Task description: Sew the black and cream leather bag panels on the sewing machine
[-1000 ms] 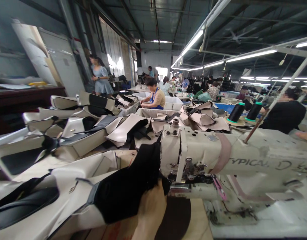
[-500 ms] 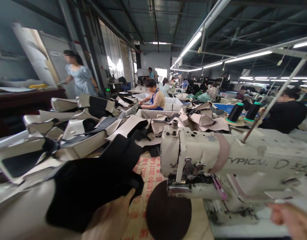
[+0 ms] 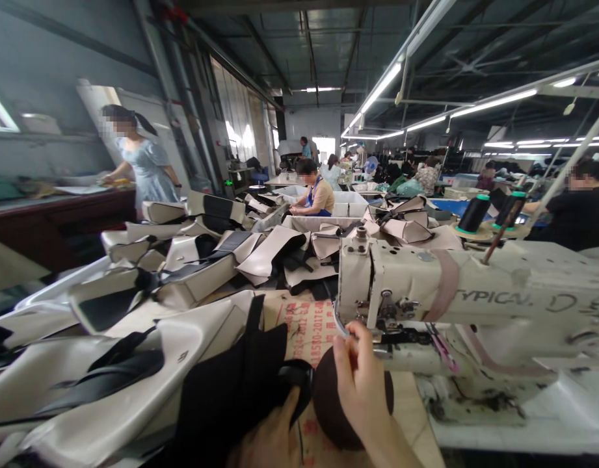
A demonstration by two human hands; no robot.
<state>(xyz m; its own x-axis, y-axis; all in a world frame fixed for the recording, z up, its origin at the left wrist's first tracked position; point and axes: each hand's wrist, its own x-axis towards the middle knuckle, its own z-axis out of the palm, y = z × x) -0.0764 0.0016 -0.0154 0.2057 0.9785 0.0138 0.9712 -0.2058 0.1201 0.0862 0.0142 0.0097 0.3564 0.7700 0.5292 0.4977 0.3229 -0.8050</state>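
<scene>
My left hand is at the bottom edge, its thumb pressed on a black fabric piece that it grips. That piece joins a cream cover lying to the left. Fingers pinched, my right hand is raised just in front of the head of a cream sewing machine. A small pale thing shows at its fingertips; I cannot make it out. Under this hand lies a dark brown round disc. Both rest over a cardboard sheet with red print.
Piles of cream and black sewn covers fill the table to the left and behind. Two black thread spools stand behind the machine. A person in a blue dress stands at a dark counter; other people sit at tables farther back.
My right hand has come in from the lower right up to the machine head. My left hand and the black piece have dropped lower and shifted right. The person in blue walked left.
</scene>
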